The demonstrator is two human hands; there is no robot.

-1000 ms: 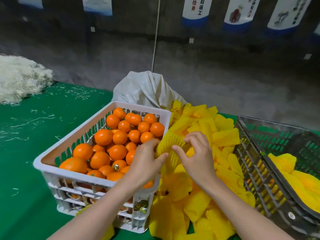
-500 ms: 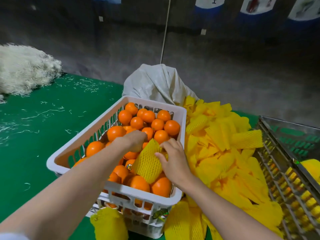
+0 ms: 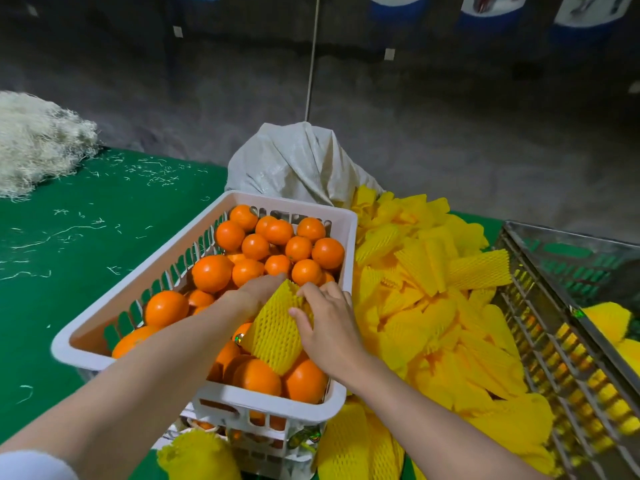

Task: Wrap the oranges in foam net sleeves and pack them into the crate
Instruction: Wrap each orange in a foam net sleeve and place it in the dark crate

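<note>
A white slatted basket in the middle holds several loose oranges. Over its near right part both hands hold one yellow foam net sleeve. My left hand reaches across the oranges, its fingers at the sleeve's top left edge and partly hidden behind it. My right hand pinches the sleeve's upper right edge with thumb and fingers. A big heap of yellow foam sleeves lies right of the basket. A dark slatted crate at far right holds wrapped yellow fruit.
The green table extends left, strewn with pale shreds, with a heap of white fibre at its far left. A grey woven sack stands behind the basket. One wrapped fruit lies at the basket's near foot.
Both hands carried the sleeve from the heap leftward over the basket. The left hand has reached farther in among the oranges, the sleeve now hanging lower over the near fruit.
</note>
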